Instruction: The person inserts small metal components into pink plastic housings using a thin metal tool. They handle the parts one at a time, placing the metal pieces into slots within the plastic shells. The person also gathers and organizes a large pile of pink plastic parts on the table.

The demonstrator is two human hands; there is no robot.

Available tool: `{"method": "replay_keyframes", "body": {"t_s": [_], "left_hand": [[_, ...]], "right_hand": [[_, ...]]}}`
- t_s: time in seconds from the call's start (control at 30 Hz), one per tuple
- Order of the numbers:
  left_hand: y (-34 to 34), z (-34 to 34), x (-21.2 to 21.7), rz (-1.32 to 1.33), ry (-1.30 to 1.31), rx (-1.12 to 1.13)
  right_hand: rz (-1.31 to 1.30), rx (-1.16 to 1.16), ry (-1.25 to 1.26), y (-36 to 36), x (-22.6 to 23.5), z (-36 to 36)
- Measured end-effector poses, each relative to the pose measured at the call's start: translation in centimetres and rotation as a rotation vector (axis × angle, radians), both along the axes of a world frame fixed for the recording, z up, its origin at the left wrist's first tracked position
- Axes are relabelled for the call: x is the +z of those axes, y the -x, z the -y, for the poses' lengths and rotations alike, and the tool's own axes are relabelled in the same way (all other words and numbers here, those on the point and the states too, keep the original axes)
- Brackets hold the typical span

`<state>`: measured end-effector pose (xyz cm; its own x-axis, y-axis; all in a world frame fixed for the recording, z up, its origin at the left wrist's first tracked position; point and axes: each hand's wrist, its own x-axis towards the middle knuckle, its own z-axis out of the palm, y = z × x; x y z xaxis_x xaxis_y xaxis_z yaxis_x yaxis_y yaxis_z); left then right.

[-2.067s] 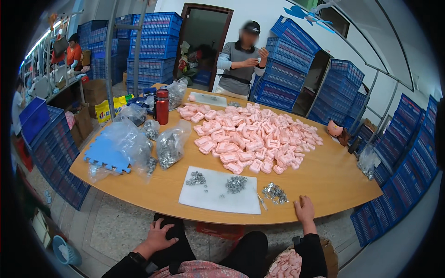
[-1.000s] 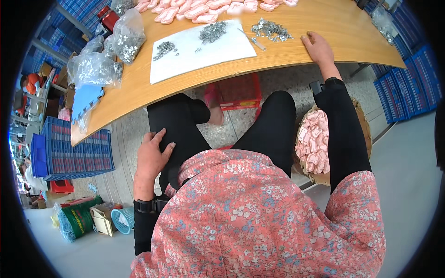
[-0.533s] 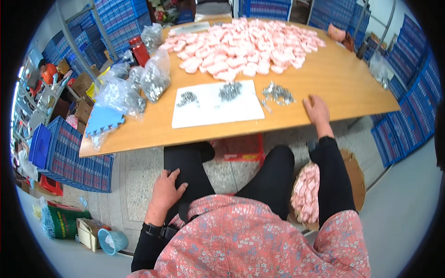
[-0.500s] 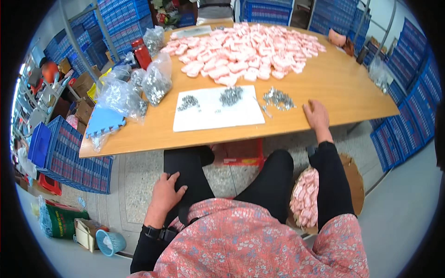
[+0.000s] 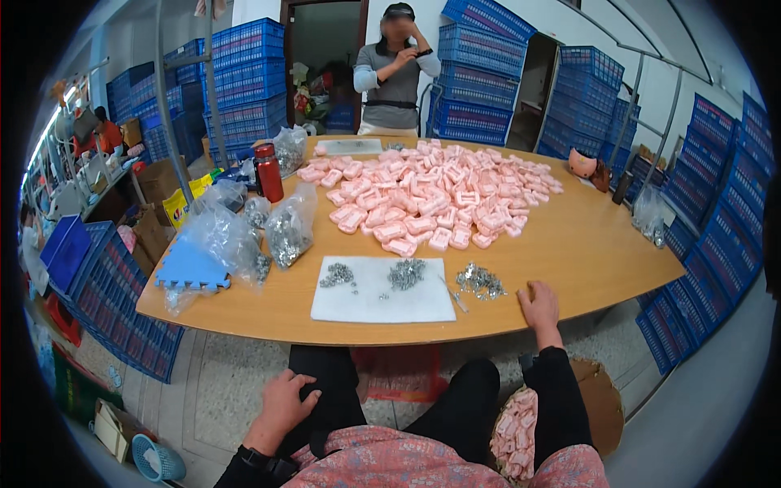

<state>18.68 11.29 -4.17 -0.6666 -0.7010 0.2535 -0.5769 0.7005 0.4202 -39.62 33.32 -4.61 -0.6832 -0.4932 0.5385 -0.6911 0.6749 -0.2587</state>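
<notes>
My left hand (image 5: 283, 407) rests on my left thigh with its fingers apart, holding nothing. On the table's front edge lies my right hand (image 5: 539, 309), fingers stretched out and nothing in them. Nearest to it is a loose pile of small silvery metal pieces (image 5: 482, 281). A slim tool (image 5: 456, 299), too small to name, lies between that pile and a white mat (image 5: 382, 311). The mat bears two heaps of small metal parts, one at left (image 5: 336, 276) and one at right (image 5: 407, 275). Behind them spreads a big heap of pink plastic pieces (image 5: 439, 199).
Bags of metal parts (image 5: 290, 232), a red bottle (image 5: 268, 172) and a blue foam tile (image 5: 189, 264) crowd the table's left side. Across the table stands a person (image 5: 396, 81). Blue crates (image 5: 246, 81) are stacked around. More pink pieces (image 5: 514, 435) sit in a container beside my right leg.
The view has tilted up, so the table sits lower in it and the person across the table now shows. Both my hands keep their places on thigh and table.
</notes>
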Motion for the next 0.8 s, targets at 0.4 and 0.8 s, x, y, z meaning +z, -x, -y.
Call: {"method": "replay_keyframes", "body": {"t_s": [0.4, 0.8], "left_hand": [[2.0, 1.6, 1.5, 0.155, -0.101, -0.074], [9.2, 2.9, 3.8, 0.528, -0.26, -0.216]], "right_hand": [[0.145, -0.025, -0.036, -0.7, 1.4, 0.9], [0.139, 0.003, -0.105, 0.0, -0.9, 0.5]]}}
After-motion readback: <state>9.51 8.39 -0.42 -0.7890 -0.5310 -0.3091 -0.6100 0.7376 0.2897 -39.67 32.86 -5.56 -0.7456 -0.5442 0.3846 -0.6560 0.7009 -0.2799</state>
